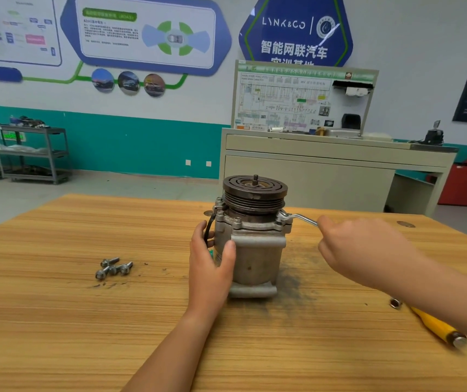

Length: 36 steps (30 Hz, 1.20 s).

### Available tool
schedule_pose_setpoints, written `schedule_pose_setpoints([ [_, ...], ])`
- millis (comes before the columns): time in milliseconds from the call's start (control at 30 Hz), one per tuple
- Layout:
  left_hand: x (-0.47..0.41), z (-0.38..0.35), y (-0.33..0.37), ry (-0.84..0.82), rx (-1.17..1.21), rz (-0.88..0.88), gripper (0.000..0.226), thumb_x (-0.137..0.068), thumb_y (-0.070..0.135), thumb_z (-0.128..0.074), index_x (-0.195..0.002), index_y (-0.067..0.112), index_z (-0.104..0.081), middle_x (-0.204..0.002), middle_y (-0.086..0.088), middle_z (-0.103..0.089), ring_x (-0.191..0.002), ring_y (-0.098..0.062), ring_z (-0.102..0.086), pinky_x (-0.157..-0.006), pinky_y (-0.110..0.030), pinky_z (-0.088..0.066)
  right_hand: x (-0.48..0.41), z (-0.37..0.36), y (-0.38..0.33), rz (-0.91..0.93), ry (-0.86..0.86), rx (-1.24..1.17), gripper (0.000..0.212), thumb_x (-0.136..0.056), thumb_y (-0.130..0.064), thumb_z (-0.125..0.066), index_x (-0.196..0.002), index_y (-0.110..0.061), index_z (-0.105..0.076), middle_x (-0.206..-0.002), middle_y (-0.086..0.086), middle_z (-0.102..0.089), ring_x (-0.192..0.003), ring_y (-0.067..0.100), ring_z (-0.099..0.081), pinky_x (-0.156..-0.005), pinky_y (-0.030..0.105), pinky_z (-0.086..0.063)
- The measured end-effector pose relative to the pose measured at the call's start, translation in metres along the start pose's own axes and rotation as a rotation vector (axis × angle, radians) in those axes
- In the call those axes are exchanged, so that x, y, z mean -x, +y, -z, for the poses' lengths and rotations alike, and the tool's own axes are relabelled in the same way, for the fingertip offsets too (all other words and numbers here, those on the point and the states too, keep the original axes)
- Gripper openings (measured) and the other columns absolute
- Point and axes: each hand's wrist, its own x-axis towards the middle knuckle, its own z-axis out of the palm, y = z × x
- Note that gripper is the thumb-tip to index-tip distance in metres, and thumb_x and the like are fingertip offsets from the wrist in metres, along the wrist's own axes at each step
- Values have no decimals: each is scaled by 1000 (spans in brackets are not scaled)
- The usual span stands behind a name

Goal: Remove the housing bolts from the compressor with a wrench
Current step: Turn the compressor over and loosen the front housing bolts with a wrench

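Observation:
A grey metal compressor (257,250) stands upright on the wooden table (85,321), its dark pulley on top. My left hand (211,267) grips the left side of its body, thumb across the front. My right hand (359,250) holds the handle of a silver wrench (300,217), whose head sits on a bolt at the right of the housing flange. Two bolts (238,220) still show on the flange's left and front. Three loose bolts (113,267) lie in a cluster on the table to the left.
A yellow-handled tool (435,325) lies at the table's right edge, partly under my right forearm. Dark grime marks the wood around the compressor. Beyond the table stand a beige training bench (325,165), a red cabinet (464,185) and grey shelf carts (28,154).

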Motion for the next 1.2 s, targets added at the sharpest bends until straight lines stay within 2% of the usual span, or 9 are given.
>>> schedule_pose_setpoints([
  [67,-1,0,-2,3,3,1,60,-89,38,-52,-142,26,-26,-137,2,-43,-126,-11,-41,-105,-42,-39,-4,8,1,35,-28,32,19,-96,-23,-27,-107,-15,-41,-58,-6,-36,-47,10,-34,-41,23,-29],
  [267,0,-1,1,14,19,4,61,-77,48,-46,-134,35,-27,-131,8,-44,-121,-5,-43,-103,-32,-39,-8,20,-4,85,-21,171,26,-95,-19,-33,-116,-11,-44,-54,-3,-30,-43,13,-28,-37,25,-21],
  [367,1,-1,2,5,13,12,66,-78,49,-45,-138,30,-27,-133,5,-45,-121,-8,-44,-103,-34,-39,-8,18,0,99,-54,194,37,-90,-9,-37,-127,-11,-37,-55,-2,-33,-44,13,-31,-37,24,-25],
  [433,1,0,3,4,12,15,69,-78,49,-45,-140,27,-27,-134,4,-45,-122,-9,-44,-104,-36,-39,-8,17,3,129,-44,235,40,-88,-7,-38,-127,-12,-36,-55,-3,-33,-44,12,-30,-36,24,-21],
  [667,3,2,6,-10,29,29,62,-89,38,-49,-143,21,-24,-138,-2,-42,-126,-17,-42,-107,-44,-37,-29,12,21,132,-29,289,32,-90,-5,-47,-120,-16,-47,-58,-4,-32,-45,10,-28,-38,22,-21],
  [867,2,1,5,-16,37,28,62,-90,39,-48,-143,22,-23,-138,-2,-42,-126,-17,-42,-106,-45,-37,-57,-25,22,51,209,45,28,-86,4,-48,-109,-12,-45,-68,0,-40,-61,19,-44,-49,28,-32],
  [967,2,0,3,-18,37,29,70,-82,47,-47,-143,23,-24,-137,0,-43,-125,-13,-42,-106,-42,-37,-68,-44,10,30,425,-173,32,-58,26,-57,-78,1,-55,-56,11,-47,-48,24,-43,-42,25,-27],
  [1033,1,0,3,-13,40,25,73,-78,48,-46,-143,23,-24,-136,0,-44,-124,-12,-42,-107,-41,-37,-77,-49,4,44,534,-269,35,-44,30,-60,-67,4,-58,-52,15,-54,-41,26,-48,-39,20,-26],
  [1200,0,-1,3,-8,30,28,72,-77,47,-45,-142,23,-25,-133,3,-44,-122,-11,-43,-106,-38,-37,-85,-55,-1,65,534,-366,33,-58,25,-58,-82,5,-67,-67,18,-66,-52,33,-59,-40,29,-43],
])
